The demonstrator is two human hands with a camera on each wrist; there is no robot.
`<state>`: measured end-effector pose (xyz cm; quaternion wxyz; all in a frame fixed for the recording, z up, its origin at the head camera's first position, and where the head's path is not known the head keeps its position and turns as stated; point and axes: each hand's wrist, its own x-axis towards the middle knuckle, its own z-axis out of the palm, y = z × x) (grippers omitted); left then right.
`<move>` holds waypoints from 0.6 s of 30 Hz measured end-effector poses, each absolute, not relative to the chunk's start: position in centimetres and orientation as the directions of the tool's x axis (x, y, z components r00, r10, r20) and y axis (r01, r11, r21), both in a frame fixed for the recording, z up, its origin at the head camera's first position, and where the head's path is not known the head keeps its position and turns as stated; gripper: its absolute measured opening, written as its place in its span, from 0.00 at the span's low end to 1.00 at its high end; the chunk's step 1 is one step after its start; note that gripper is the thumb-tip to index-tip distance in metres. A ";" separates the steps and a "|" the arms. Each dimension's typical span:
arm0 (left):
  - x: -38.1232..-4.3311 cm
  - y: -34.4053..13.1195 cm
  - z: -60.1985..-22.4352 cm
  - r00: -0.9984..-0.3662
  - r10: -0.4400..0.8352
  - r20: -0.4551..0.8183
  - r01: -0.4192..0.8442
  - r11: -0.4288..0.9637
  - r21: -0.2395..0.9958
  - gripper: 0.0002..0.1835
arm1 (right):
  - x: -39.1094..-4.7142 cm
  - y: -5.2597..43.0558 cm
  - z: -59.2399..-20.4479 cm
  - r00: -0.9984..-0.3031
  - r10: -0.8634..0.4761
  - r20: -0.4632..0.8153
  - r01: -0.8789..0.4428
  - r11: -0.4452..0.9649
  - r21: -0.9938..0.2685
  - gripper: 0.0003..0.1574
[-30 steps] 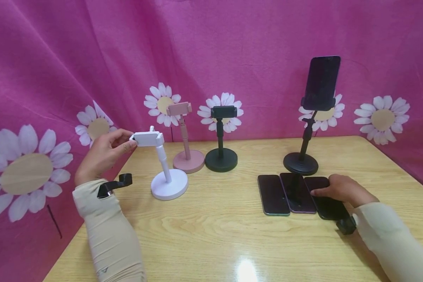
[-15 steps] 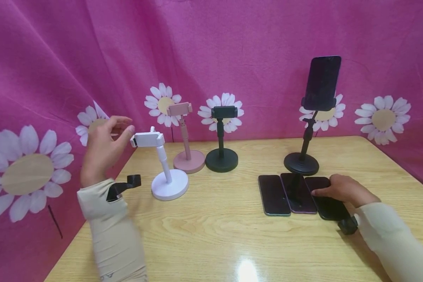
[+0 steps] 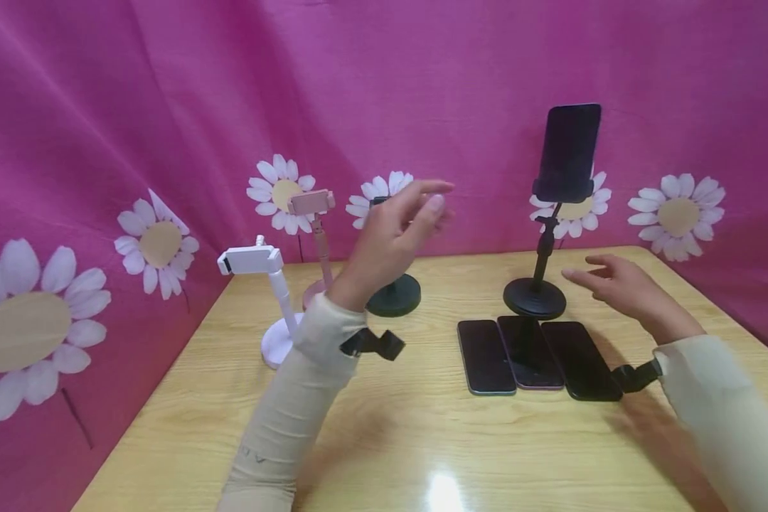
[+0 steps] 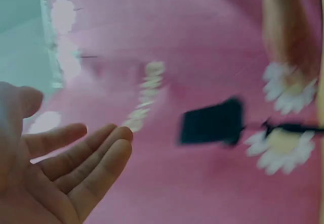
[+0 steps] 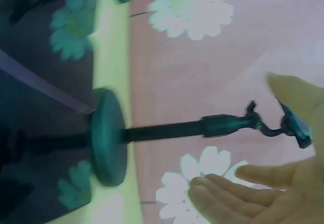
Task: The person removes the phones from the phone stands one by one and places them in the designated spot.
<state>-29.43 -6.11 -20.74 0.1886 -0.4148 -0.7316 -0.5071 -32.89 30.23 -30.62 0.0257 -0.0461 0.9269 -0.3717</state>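
My left hand (image 3: 390, 238) hangs in the air over the middle of the table, fingers relaxed and holding nothing. It overlaps the dark green phone stand (image 3: 397, 295) and part of the pink phone stand (image 3: 312, 203) in the head view. Raised above the phones, my right hand (image 3: 627, 288) has its fingers loosely extended towards the black phone stand (image 3: 540, 267), apart from its pole. That stand bears an upright phone (image 3: 569, 149). Three phones lie side by side in front of it: a left one (image 3: 486, 355), a middle one (image 3: 530, 352) and a right one (image 3: 581, 360).
A white phone stand (image 3: 251, 261) with an unloaded clamp stands at the left. Behind the wooden table (image 3: 384, 419) hangs a magenta curtain (image 3: 473, 85) printed with daisies. Each wrist wears a black camera mount.
My left hand has left the white stand's clamp and swung right across the table. My right hand has lifted off the rightmost lying phone. The head view has shifted slightly.
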 end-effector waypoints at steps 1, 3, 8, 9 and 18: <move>-30.2 -4.6 -20.7 -0.621 0.436 0.652 0.760 0.133 0.636 0.18 | -33.1 30.3 -30.1 -0.995 -0.099 -0.001 -0.067 0.679 -0.731 0.63; -31.7 -1.9 -20.7 -0.694 0.467 0.549 0.659 0.104 0.745 0.21 | -33.6 30.3 -29.2 -0.996 -0.092 0.021 -0.071 0.580 -0.812 0.64; -36.0 4.0 -21.3 -0.844 0.445 0.298 0.355 0.050 0.933 0.31 | -35.4 30.3 -27.4 -0.997 -0.073 -0.004 -0.021 0.338 -0.941 0.68; -36.8 5.0 -21.6 -0.865 0.435 0.251 0.297 0.040 0.954 0.32 | -35.7 30.2 -27.2 -0.997 -0.070 -0.018 -0.004 0.301 -0.954 0.68; -41.0 10.5 -24.9 -0.913 0.406 0.040 0.014 -0.065 0.998 0.38 | -36.8 28.8 -25.5 -0.996 -0.054 -0.077 0.073 0.062 -0.995 0.67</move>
